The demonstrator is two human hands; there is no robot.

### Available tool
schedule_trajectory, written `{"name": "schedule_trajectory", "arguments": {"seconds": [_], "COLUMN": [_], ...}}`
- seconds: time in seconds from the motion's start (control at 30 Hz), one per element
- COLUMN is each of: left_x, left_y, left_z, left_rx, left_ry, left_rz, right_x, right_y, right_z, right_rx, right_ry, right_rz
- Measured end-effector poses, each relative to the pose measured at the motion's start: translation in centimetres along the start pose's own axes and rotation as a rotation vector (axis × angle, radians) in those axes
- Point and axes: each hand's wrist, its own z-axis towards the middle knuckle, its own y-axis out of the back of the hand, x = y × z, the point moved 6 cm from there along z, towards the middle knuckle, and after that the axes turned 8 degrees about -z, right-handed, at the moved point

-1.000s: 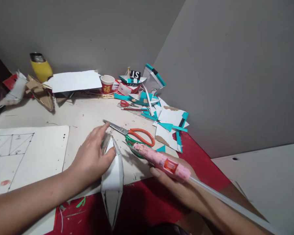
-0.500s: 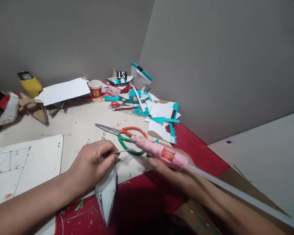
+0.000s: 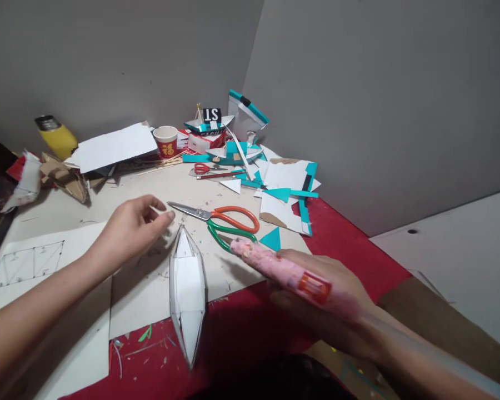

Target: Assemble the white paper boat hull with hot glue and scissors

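My right hand (image 3: 316, 283) is wrapped round a pink hot glue gun (image 3: 275, 266), with a long clear glue stick trailing from its back end over my forearm. My left hand (image 3: 144, 222) hovers over the table with fingers apart and nothing in them. Just right of it, a white card boat hull (image 3: 188, 283) lies lengthwise across the table's front, untouched by either hand. Beyond the hull, scissors (image 3: 216, 219) with one orange and one green handle lie slightly spread. The glue gun's tip hangs near the green handle.
A sheet with a ruled drawing (image 3: 29, 266) lies at left. Behind stand a yellow bottle (image 3: 56, 136), a paper cup (image 3: 166, 143) and small model boats (image 3: 208, 125). White and teal card scraps (image 3: 287, 178) spread at back right, beside small red-handled scissors (image 3: 202, 168).
My left hand has let go of the hull and moved left and up, fingers opening. The glue gun has drawn back right and down. A loose teal triangle and the whole hull now show.
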Motion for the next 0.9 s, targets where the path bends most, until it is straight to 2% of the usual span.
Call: {"name": "schedule_trajectory", "arguments": {"seconds": [0.07,0.13,0.3,0.5,0.67,0.9], "left_x": [2.1,3.1,2.8,1.7,1.5,1.9], "left_y": [-0.9,-2.1,-4.4,-5.1,-5.3,-5.0], "left_z": [-0.9,-1.4,-1.5,-1.6,-2.2,-3.1], "left_rx": [0.106,0.18,0.262,0.228,0.225,0.214], "left_ry": [0.103,0.141,0.14,0.024,0.021,0.156], "left_rz": [-0.06,-0.148,-0.289,-0.134,-0.193,-0.32], "right_x": [0.6,1.1,2.4,2.4,1.9,2.2], "right_y": [-0.9,-1.7,-3.1,-3.8,-3.8,-3.3], "right_z": [0.6,1.3,2.3,2.3,1.7,1.1], "right_rx": [0.057,0.081,0.124,0.263,0.314,0.323], "right_ry": [0.073,0.126,0.183,0.088,0.056,0.021], "right_rz": [-0.032,-0.089,-0.092,0.002,0.025,0.03]}}
